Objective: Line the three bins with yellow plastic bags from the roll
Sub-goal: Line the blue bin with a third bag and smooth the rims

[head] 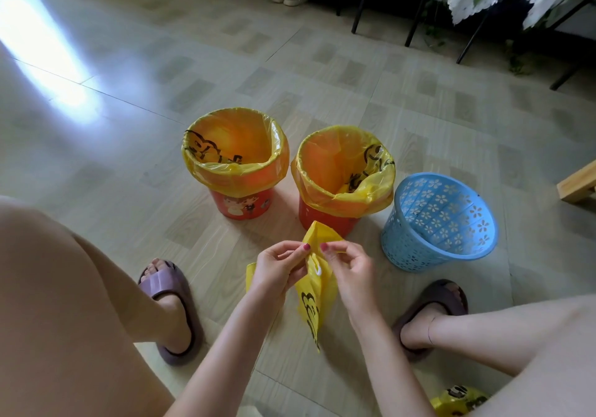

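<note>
Pinching the top edge of a folded yellow bag (314, 297), the left hand (279, 268) and right hand (350, 271) each hold it between thumb and fingertips, close together, while the bag hangs down between the person's knees. Ahead on the tiled floor (129, 145) stand three bins in a row: two red bins (242, 205) (322, 219) already lined with yellow bags, and an unlined blue lattice basket (440, 221) at the right. The roll (459, 400) lies beside the right leg.
</note>
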